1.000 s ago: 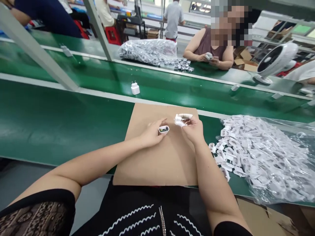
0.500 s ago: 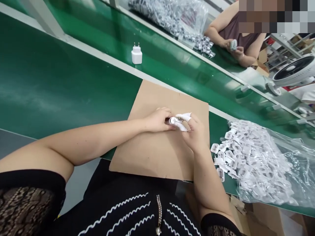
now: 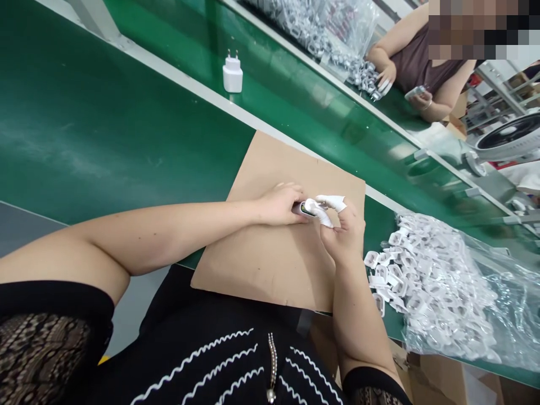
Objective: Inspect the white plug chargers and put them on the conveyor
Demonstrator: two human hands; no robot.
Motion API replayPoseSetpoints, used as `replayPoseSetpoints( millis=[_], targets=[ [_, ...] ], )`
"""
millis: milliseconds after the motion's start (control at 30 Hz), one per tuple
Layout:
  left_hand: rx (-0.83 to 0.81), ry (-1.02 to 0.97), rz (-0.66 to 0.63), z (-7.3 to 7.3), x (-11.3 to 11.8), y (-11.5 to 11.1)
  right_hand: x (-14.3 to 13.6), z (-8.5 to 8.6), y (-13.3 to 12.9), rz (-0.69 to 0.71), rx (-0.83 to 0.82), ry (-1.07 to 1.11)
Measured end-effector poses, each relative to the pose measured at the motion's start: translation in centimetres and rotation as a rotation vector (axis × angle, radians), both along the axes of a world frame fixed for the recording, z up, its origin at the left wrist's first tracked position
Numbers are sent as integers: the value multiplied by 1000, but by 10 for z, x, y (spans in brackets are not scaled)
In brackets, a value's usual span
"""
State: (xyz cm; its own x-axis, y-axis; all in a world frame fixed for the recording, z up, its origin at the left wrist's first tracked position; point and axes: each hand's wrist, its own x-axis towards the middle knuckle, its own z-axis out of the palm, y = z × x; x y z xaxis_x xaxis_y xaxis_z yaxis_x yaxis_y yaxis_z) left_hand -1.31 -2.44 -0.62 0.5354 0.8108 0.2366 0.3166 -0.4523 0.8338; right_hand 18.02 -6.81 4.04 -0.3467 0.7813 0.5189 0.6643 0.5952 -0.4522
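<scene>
Over a brown cardboard sheet (image 3: pixel 270 264), my left hand (image 3: pixel 282 203) is closed around a white charger housing (image 3: pixel 302 210). The housing's open end faces right, and something dark and greenish shows inside it. My right hand (image 3: pixel 345 228) wears white finger covers on its thumb and forefinger. Those two fingers pinch a small white plug cover (image 3: pixel 311 203) with metal pins, right at the housing's mouth. Whether cover and housing touch is hard to tell, as the fingers hide part of both.
To the right, many white plastic covers (image 3: pixel 439 281) spill from a clear bag. An assembled plug charger (image 3: pixel 232 76) stands on the green conveyor (image 3: pixel 287 107) ahead. Across it, a co-worker (image 3: pixel 422 62) handles parts beside another pile (image 3: pixel 320 39). A fan (image 3: pixel 510 135) stands far right.
The opening of the housing now shows its greenish inside. Both hands appear slightly further right as the view shifts. The co-worker's hands have moved apart, one reaching to the pile.
</scene>
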Motion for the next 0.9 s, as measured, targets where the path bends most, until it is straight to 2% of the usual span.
replayPoseSetpoints(
  millis=[133,267,500,633,767,833,900],
  targets=[
    [1,34,-3,2,0,-1,0,0,1,-7,11,-164],
    [-4,102,-4,4,0,-2,-3,0,-1,-99,79,-272],
    [12,122,31,3,2,-5,-9,5,-8,-166,34,-298],
    [-20,106,55,1,2,-3,-7,-2,-5,-162,-42,-219],
    [-60,58,61,2,1,-2,-8,-18,4,-167,-63,-54],
    [-58,62,65,3,2,-4,-10,-29,9,-147,-137,123],
    [-78,69,108,5,5,-5,-13,-40,14,-164,-295,398]
  ],
)
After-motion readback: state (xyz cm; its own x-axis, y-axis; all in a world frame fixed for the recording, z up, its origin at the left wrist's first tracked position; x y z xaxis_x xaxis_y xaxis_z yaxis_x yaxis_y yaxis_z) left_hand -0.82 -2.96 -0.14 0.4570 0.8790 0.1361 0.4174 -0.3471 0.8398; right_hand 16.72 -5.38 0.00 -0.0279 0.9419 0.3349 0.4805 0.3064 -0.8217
